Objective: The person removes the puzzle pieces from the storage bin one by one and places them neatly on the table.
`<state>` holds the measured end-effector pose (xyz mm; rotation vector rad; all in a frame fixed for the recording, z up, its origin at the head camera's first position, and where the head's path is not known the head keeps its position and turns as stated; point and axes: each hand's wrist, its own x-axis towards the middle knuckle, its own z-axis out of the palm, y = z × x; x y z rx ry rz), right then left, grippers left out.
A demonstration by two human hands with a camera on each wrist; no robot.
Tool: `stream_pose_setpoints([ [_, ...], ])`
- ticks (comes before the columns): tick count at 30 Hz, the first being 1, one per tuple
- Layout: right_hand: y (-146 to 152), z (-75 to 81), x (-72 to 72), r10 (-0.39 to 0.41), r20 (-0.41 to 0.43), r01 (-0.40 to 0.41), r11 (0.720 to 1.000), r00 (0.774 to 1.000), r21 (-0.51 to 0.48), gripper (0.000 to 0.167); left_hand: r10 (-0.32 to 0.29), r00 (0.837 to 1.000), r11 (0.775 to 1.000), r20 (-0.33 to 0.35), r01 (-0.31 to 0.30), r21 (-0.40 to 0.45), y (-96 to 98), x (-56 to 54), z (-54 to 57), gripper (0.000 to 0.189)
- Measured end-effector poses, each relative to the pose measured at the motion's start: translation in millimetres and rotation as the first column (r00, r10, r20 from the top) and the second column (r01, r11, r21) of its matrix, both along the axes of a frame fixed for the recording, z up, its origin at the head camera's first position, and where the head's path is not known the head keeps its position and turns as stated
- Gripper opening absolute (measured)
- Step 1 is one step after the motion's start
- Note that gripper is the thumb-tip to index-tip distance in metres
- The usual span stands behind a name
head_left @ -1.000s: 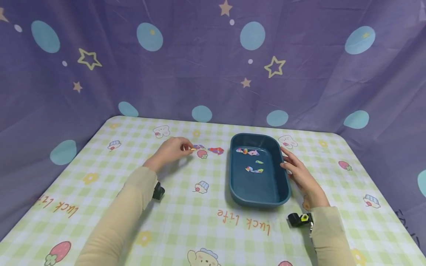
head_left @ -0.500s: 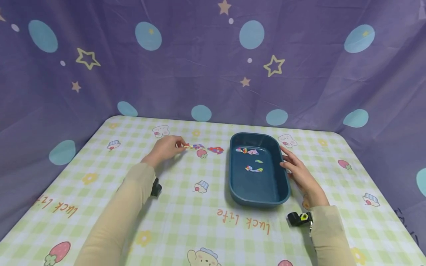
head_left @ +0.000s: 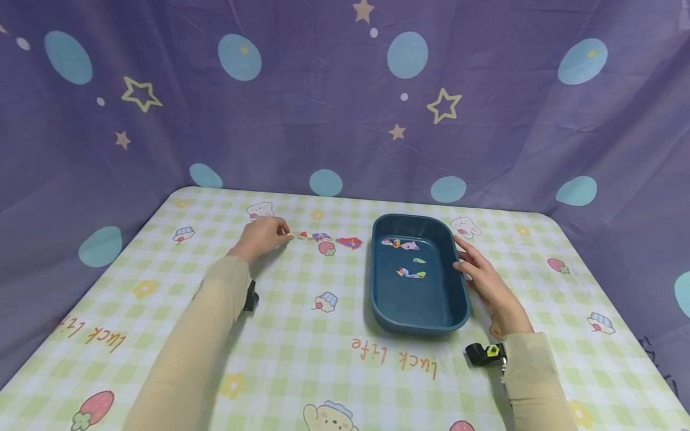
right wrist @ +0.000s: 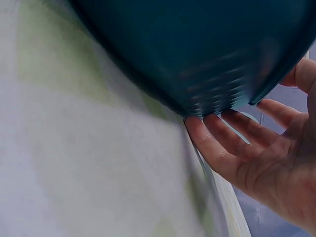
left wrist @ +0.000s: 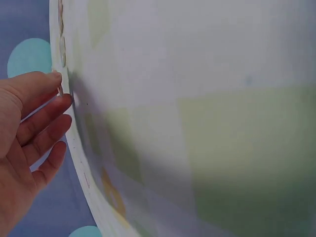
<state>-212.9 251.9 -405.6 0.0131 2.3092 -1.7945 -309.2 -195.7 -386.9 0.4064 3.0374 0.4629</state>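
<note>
My left hand [head_left: 264, 235] is over the far left of the table, thumb and index finger pinching a small flat colourful piece [head_left: 291, 235]. Edge-on in the left wrist view, that piece [left wrist: 60, 91] is thin and pale between the fingertips. To its right several similar pieces [head_left: 321, 237] form a row, and a larger red one [head_left: 350, 242] lies apart. My right hand [head_left: 485, 281] touches the right side of a dark blue tray [head_left: 420, 329], fingertips against its outer wall [right wrist: 163, 64]. Inside the tray lie several small colourful pieces [head_left: 409, 245].
A checked cloth [head_left: 291, 359] with printed cakes, strawberries and lettering covers the table. Behind it hangs a purple curtain [head_left: 323, 120] with stars and blue ovals. Black wrist cameras [head_left: 482, 354] sit at both sleeves.
My left hand has moved left along the row, and more small pieces now show to the right of its fingertips. The right hand and tray have stayed in place.
</note>
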Motion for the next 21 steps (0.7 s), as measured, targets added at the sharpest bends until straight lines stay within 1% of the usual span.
stream_pose_setpoints([
  [6, 0.7, 0.1, 0.1, -0.005, 0.000, 0.005, 1.000, 1.000, 0.007, 0.063, 0.033, 0.999, 0.999, -0.008, -0.034, -0.020, -0.2, -4.2, -2.2, 0.020],
  [13, 0.0, 2.6, 0.0, -0.004, 0.006, 0.004, 1.000, 1.000, 0.005, 0.064, 0.038, 0.999, 0.999, -0.013, -0.039, -0.032, 0.2, -9.4, -4.1, 0.020],
  [21, -0.4, 3.6, 0.7, -0.004, 0.013, 0.004, 1.000, 1.000, 0.009, 0.065, 0.055, 0.998, 0.998, -0.024, -0.056, -0.041, 1.4, -11.3, -3.3, 0.019],
])
